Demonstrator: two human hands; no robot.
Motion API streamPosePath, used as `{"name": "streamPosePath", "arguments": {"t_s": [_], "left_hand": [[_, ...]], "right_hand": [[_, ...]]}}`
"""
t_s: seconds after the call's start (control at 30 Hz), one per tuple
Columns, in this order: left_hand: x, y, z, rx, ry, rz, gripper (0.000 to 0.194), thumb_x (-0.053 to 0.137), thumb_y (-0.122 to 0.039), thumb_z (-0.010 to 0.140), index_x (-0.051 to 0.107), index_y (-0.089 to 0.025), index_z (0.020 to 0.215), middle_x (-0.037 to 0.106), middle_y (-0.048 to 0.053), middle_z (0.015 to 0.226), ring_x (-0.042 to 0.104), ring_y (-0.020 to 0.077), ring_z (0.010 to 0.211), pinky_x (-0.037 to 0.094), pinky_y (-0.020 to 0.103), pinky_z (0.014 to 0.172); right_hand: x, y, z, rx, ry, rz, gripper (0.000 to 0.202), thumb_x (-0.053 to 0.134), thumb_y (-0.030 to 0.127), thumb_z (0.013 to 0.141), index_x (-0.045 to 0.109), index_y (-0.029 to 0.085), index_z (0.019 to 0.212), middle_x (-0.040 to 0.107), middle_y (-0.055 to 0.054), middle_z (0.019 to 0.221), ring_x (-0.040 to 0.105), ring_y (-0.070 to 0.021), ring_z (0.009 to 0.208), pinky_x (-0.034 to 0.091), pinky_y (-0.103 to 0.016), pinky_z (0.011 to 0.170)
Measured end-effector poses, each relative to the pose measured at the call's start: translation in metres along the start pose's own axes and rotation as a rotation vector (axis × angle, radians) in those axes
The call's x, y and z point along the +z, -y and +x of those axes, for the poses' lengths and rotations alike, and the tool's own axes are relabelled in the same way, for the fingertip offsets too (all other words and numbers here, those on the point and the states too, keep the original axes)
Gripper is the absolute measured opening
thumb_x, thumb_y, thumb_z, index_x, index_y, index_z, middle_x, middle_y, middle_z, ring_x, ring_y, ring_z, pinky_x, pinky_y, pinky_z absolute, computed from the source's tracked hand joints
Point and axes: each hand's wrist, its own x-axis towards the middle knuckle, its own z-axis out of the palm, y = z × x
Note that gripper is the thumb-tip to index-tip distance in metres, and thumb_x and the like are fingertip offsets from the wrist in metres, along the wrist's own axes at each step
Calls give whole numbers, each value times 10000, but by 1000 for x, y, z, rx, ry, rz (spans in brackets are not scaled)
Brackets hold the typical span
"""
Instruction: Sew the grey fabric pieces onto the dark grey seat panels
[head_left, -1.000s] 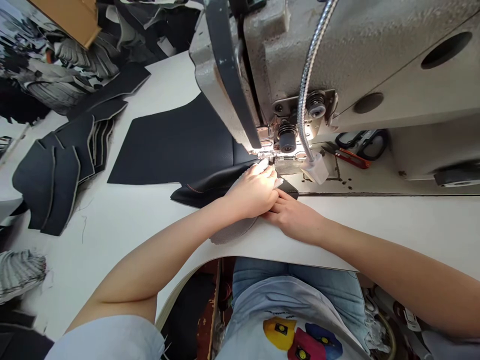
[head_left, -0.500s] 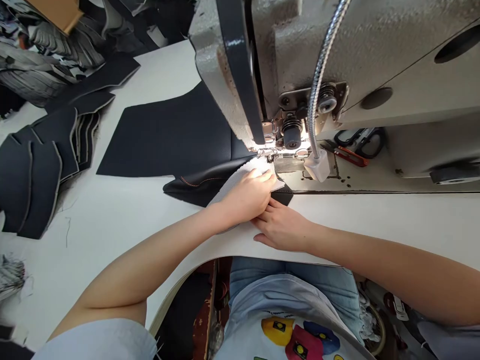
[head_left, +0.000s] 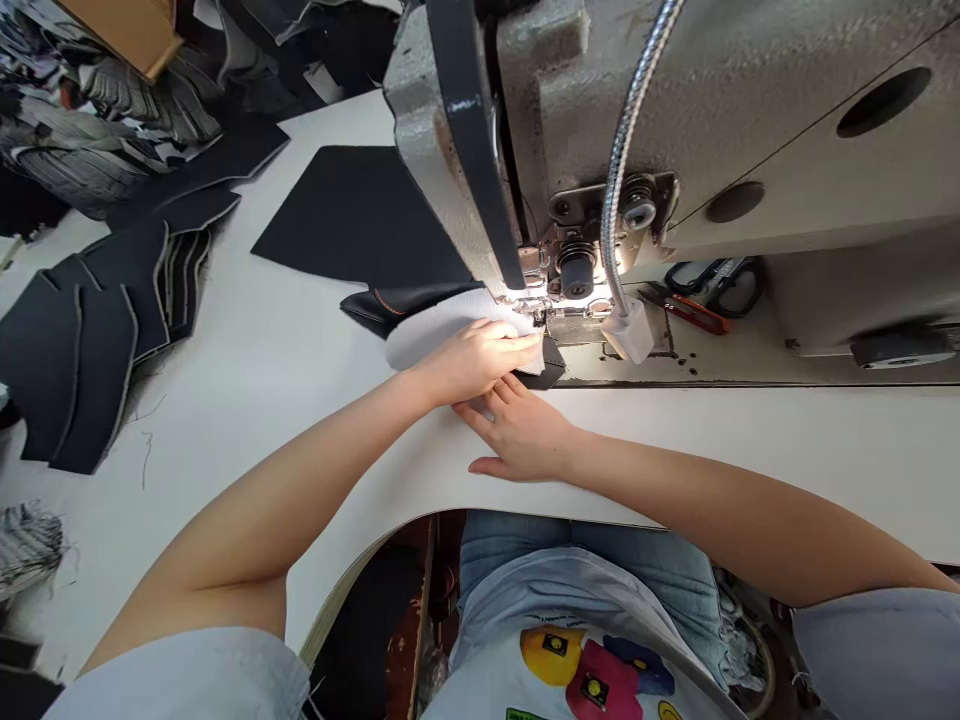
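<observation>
My left hand [head_left: 480, 358] lies on a light grey mesh-like fabric piece [head_left: 431, 330], fingers stretched toward the needle area, its thumb hidden. Just below it is my right hand [head_left: 525, 430], palm down with fingers spread, its fingertips tucked against the left hand at the fabric's near edge. The grey piece lies over black leather-like material [head_left: 367, 312] with an orange stitch line. A dark flat panel [head_left: 360, 215] extends behind. The material runs under the presser foot [head_left: 537, 312] of a sewing machine [head_left: 570, 100], lit by a small lamp [head_left: 628, 330].
Stacked dark cut pieces [head_left: 90, 350] lie on the white table [head_left: 247, 400] at left, with piled grey fabric [head_left: 82, 140] and a cardboard piece [head_left: 127, 35] behind. Black-handled scissors [head_left: 739, 285] and a red-handled cutter [head_left: 697, 313] rest beneath the machine arm. Loose threads lie at left.
The material has shifted away from me and turned under the machine, showing more of the grey fabric. Both hands have moved left, and the right hand's fingers are more spread.
</observation>
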Motion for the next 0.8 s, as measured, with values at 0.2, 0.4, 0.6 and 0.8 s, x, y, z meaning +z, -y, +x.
{"name": "streamPosePath", "arguments": {"t_s": [0.2, 0.4, 0.6, 0.8], "left_hand": [[6, -4, 2, -65, -72, -178, 432, 309, -89, 938, 677, -158, 1154, 692, 63, 1168, 606, 194, 998, 499, 318, 887], [1, 17, -2, 27, -56, -137, 434, 358, -66, 909, 672, -196, 1178, 697, 49, 1190, 598, 206, 1114, 491, 360, 936], [-16, 33, 2, 153, 66, 29, 409, 397, -54, 919, 668, -203, 1186, 665, 68, 1255, 575, 201, 1181, 440, 366, 1014], [-18, 41, 5, 206, -63, 64, 414, 458, -34, 868, 669, -211, 1177, 673, 42, 1240, 609, 196, 1134, 469, 337, 977]], "right_hand": [[0, 1, 4, 31, 47, 17, 703, 564, 554, 891, 497, 54, 1382, 573, -259, 1310, 446, -384, 1302, 306, -584, 1091], [3, 3, 7, 40, -13, -27, 782, 574, 592, 868, 445, 71, 1437, 461, -280, 1430, 369, -413, 1374, 242, -622, 1124], [0, 3, 6, 62, 44, -32, 773, 529, 600, 896, 417, 98, 1472, 328, -294, 1521, 232, -431, 1450, 178, -577, 1173], [0, 4, 7, 61, 46, -37, 771, 527, 601, 900, 412, 100, 1475, 340, -276, 1524, 225, -429, 1454, 186, -586, 1166]]}}
